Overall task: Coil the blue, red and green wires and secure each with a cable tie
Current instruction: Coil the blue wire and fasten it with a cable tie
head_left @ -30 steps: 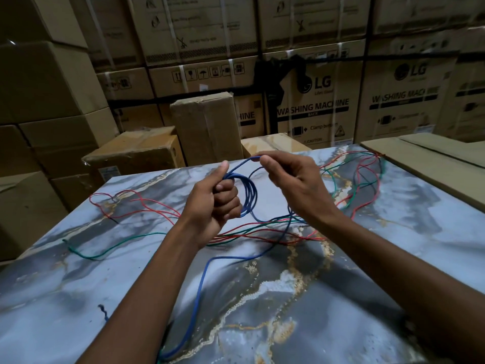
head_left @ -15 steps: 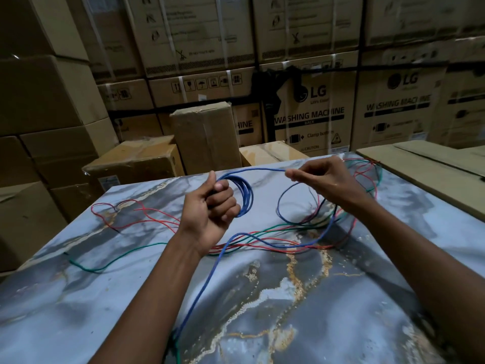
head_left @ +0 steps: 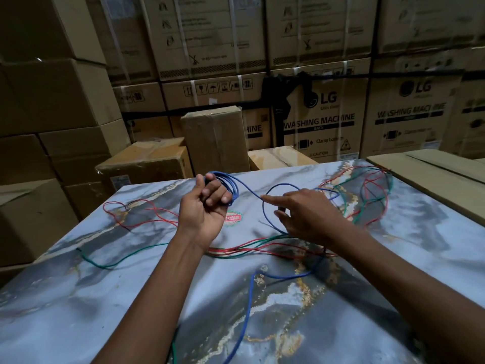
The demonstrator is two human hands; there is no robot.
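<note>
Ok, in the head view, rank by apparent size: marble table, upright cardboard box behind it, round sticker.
1. marble table
2. upright cardboard box, though it stands farther away
3. round sticker, partly hidden by the left hand

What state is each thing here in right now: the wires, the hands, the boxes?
Thin blue wire: partly coiled in the left hand, the rest trailing loose over the table.
Thin red wire: uncoiled, sprawled on the table.
Thin green wire: uncoiled, lying loose.
Left hand: fingers curled round the blue coil.
Right hand: fingers extended, the index fingertip at the blue wire.
Brown cardboard box: upright, closed.
Marble-patterned table: carrying all three wires.
</note>
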